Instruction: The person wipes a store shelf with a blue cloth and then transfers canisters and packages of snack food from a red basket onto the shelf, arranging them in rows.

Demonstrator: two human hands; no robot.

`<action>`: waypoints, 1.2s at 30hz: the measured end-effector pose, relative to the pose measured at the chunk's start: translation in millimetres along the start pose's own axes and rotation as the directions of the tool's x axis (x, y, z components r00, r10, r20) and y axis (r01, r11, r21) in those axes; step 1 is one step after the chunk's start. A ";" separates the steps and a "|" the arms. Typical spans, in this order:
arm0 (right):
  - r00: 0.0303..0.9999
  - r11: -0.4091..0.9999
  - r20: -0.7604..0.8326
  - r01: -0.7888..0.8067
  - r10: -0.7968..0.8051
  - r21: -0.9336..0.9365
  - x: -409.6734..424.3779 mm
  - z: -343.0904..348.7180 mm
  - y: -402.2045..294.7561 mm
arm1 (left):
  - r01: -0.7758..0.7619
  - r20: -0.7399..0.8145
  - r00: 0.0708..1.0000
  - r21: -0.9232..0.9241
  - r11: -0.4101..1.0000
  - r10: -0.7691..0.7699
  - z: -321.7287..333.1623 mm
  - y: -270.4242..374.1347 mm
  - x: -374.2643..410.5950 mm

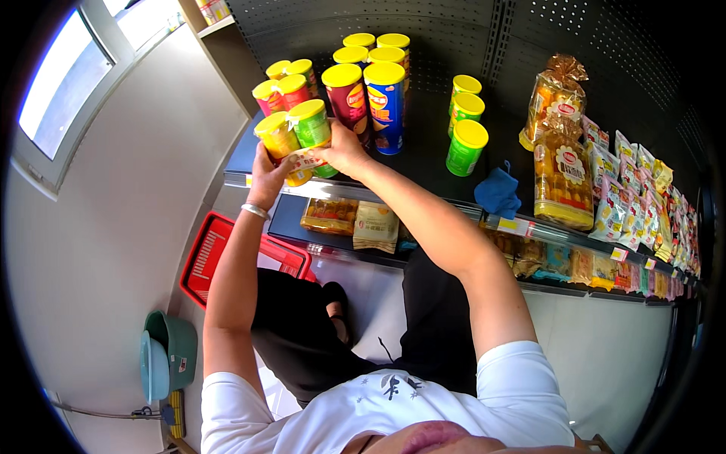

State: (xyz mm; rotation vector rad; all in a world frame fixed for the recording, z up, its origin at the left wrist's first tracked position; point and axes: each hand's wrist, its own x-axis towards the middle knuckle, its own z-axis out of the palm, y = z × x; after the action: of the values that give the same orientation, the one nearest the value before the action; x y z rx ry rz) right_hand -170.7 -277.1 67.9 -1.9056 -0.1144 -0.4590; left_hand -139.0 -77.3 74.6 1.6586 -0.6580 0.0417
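Both my hands hold a banded pair of small chip canisters over the left front edge of the black store shelf [431, 164]. My left hand [266, 179] grips the yellow canister [276, 136] from the left. On the other side, my right hand [343, 150] has its fingers around the green canister [309, 125]. A printed paper band [302, 160] crosses the front of both, under my thumbs. Behind them stand small red canisters [293, 91]. To the right are taller ones, a maroon canister [346, 99] and a blue canister [385, 108] in front.
Green canisters [467, 147] stand mid-shelf, near a crumpled blue cloth [498, 190]. Bagged bread [563, 176] and snack bags [612, 207] fill the right. Packaged bread [329, 215] lies on the lower shelf. A red shopping basket [212, 249] and a green tub [184, 352] are on the floor.
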 end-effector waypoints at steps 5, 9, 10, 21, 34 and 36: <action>1.000 0.993 -0.031 -0.009 0.005 -0.117 -6.2 7.5 0.7 | -0.010 0.005 1.000 0.027 1.000 0.010 -9.3 -26.0 2.9; 0.998 0.985 -0.059 -0.023 0.014 -0.169 1.3 0.6 2.1 | -0.069 -0.001 0.998 0.142 0.987 0.070 1.1 -24.0 8.5; 0.999 0.984 -0.043 -0.024 0.016 -0.179 3.8 -1.2 4.7 | -0.073 0.002 0.997 0.136 0.988 0.074 2.2 -24.2 9.5; 0.995 0.983 0.000 0.102 -0.103 -0.152 11.3 -0.1 22.7 | -0.096 0.018 0.995 0.191 0.977 0.094 -6.3 -38.9 15.4; 0.998 0.977 0.016 0.063 -0.061 -0.203 8.3 0.9 16.4 | 0.014 0.005 1.000 0.203 0.979 -0.016 -3.0 -20.5 8.1; 0.997 0.978 0.012 0.074 -0.073 -0.193 8.0 1.6 16.2 | 0.009 0.001 1.000 0.182 0.983 -0.010 -2.5 -25.6 8.9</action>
State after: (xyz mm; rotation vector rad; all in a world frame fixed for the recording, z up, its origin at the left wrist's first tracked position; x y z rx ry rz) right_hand -158.2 -282.9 56.1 -2.0987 -0.1480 -0.5314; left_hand -119.5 -77.2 55.7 1.8373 -0.6633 0.0960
